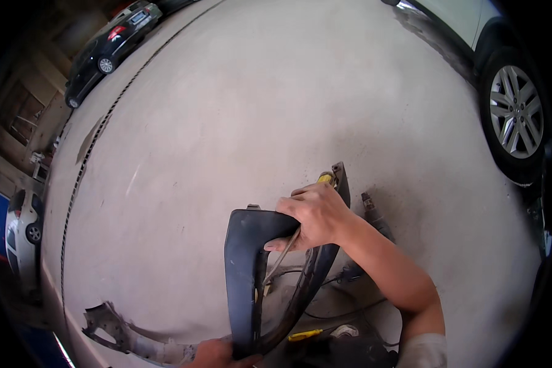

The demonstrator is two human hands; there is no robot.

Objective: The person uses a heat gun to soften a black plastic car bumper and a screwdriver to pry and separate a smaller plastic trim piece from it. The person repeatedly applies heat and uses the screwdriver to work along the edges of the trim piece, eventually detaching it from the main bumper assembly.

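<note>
A black, angular, curved plastic car trim piece (242, 264) stands in front of me above the floor. My left hand (214, 354) grips its lower end, the fingers partly cut off by the lower edge. Over the trim's upper part, my right hand (316, 214) is closed around a screwdriver; its yellow handle end (326, 177) sticks out above the fist. The screwdriver's thin shaft (283, 257) slants down and left toward the trim's inner edge. Its tip is too small to make out against the trim.
On the floor lie a dark corded power tool (377, 216), right of the trim, and a yellow-handled tool (305, 335) near me. A scuffed grey panel (122, 334) lies lower left. A white car's wheel (516, 113) stands at right; a dark car (107, 52) is far left.
</note>
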